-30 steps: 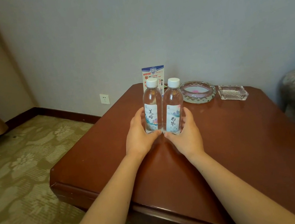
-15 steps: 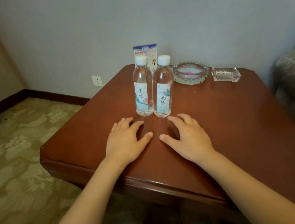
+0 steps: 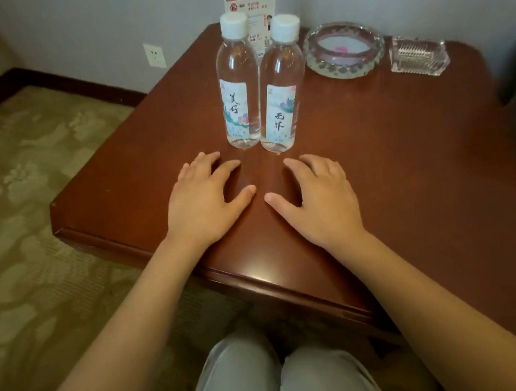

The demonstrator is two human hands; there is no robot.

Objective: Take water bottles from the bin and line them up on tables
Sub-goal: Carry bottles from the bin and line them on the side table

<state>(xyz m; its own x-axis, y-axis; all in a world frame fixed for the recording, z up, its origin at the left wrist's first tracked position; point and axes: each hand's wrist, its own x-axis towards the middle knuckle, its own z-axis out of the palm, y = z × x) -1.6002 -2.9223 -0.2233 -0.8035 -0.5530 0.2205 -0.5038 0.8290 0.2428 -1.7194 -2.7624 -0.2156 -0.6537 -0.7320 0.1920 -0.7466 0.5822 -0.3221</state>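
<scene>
Two clear water bottles are seen standing upright side by side in the upper middle of the frame, on a brown table [image 3: 393,156]: the left bottle [image 3: 238,82] and the right bottle [image 3: 281,86], each white-capped and labelled, set so close that they look to be touching. Just below them, the left hand [image 3: 204,202] and right hand [image 3: 320,199] are spread open, palms down, with nothing gripped; whether they rest on the wood or hover just over it cannot be told. The fingertips are kept just short of the bottle bases. Behind the bottles a printed card [image 3: 251,4] is propped upright. To the right, a round glass ashtray [image 3: 344,49] and a square glass dish [image 3: 418,55] are placed near the table's far edge. Patterned carpet [image 3: 18,196] is spread at left, and grey-trousered knees [image 3: 280,387] are seen at the bottom.
</scene>
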